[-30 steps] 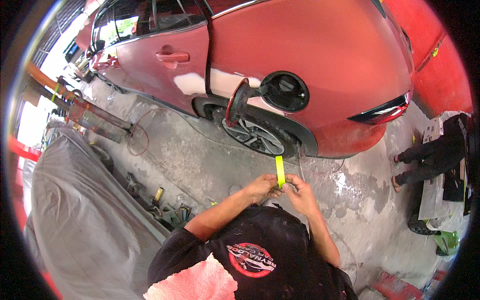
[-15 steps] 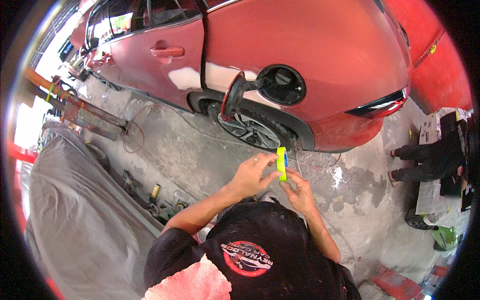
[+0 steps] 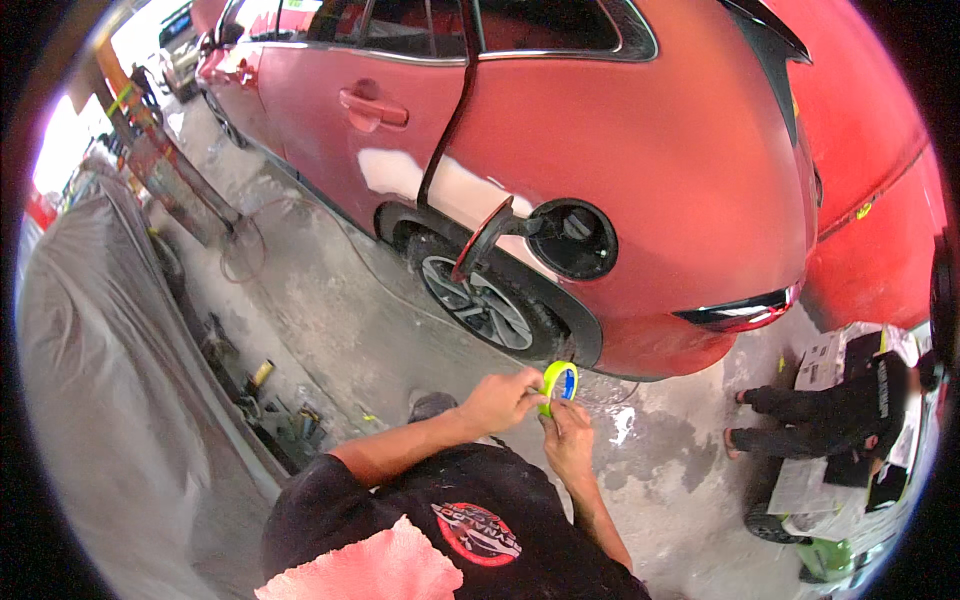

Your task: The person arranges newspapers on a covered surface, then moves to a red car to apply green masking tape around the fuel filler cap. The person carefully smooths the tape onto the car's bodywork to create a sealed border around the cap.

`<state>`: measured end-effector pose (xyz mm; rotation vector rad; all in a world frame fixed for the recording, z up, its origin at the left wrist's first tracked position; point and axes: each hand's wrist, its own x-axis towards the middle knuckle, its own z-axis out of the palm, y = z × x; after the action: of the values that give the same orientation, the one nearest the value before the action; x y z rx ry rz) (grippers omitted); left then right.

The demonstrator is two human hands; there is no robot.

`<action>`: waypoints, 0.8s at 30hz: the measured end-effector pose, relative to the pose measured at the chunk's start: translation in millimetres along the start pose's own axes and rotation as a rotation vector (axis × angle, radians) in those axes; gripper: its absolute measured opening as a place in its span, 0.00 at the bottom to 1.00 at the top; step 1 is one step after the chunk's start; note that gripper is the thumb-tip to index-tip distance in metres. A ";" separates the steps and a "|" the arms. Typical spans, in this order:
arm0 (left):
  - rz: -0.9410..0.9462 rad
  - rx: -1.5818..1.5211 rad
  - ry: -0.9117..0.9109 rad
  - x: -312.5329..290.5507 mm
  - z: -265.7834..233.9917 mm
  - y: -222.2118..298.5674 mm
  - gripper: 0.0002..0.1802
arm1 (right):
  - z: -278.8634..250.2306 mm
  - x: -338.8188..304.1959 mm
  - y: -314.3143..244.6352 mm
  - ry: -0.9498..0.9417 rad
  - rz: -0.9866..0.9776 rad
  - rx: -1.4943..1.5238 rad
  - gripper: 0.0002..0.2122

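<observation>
A bright yellow-green roll of tape point(image 3: 549, 379) with a blue inner core is held in front of my body. My left hand point(image 3: 499, 400) pinches it at its left edge. The fingers of my right hand point(image 3: 569, 440) are closed on its lower edge. Beyond the roll stands a red car point(image 3: 690, 180) with dull, pale patches on its side. Its fuel flap point(image 3: 482, 238) hangs open beside the black filler recess point(image 3: 572, 238), above the rear wheel point(image 3: 478, 302).
A grey cover point(image 3: 110, 370) drapes a large shape at left. An orange post point(image 3: 150, 130) stands at far left. At right, a person in dark clothes point(image 3: 830, 415) is by a paper-covered vehicle point(image 3: 820, 490). A thin hose point(image 3: 345, 240) crosses the concrete floor.
My view has shifted, and the car's rear window now shows. The tape roll has turned, so its ring opening faces me more. Both hands stay on it.
</observation>
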<state>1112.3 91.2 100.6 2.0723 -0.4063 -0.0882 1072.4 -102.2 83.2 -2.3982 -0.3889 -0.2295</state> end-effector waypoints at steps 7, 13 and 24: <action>0.030 0.015 0.145 23.3 -4.0 -28.6 0.14 | -0.7 50.1 0.8 -0.090 -0.069 -0.089 0.12; 0.110 -0.164 0.167 62.7 -14.3 -57.8 0.11 | -13.4 89.2 5.3 -0.241 -0.099 -0.186 0.13; -0.001 -0.635 -0.047 148.4 -9.0 -80.4 0.12 | -53.4 172.0 25.6 -0.386 0.201 0.134 0.11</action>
<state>1274.1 87.9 51.9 1.4467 -0.3491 -0.2357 1239.4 -118.7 153.4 -2.3233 -0.3205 0.3448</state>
